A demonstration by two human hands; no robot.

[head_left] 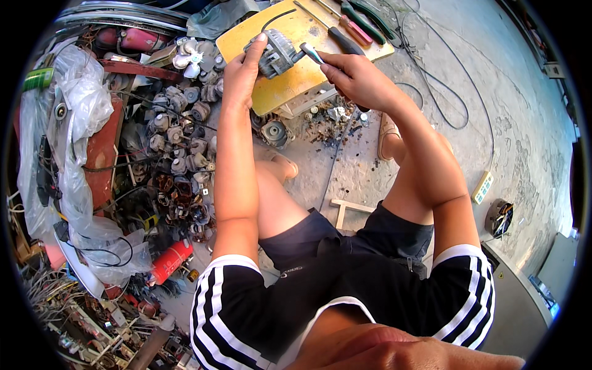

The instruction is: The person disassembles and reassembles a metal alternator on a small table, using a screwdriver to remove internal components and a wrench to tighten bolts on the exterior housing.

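Observation:
My left hand (243,71) is closed around a small grey finned electric motor (279,54), its thumb lying along the near side. A dark cable rises from the motor's far end. In my right hand (356,75) is a ratchet wrench (312,54), gripped in a fist. Its shiny head meets the short shaft end on the motor's right side. Both are held over a yellow wooden board (262,98) on a low stand. A black-handled screwdriver (344,42), a red-handled screwdriver (353,28) and green-handled pliers (367,21) lie on the board.
Several motors (185,132) are heaped on the left, beside clear plastic bags (83,98) and a red cylinder (171,261). Dark scraps (336,126) litter the floor by the stand. A black cable (441,86) loops across the floor toward a power strip (483,187).

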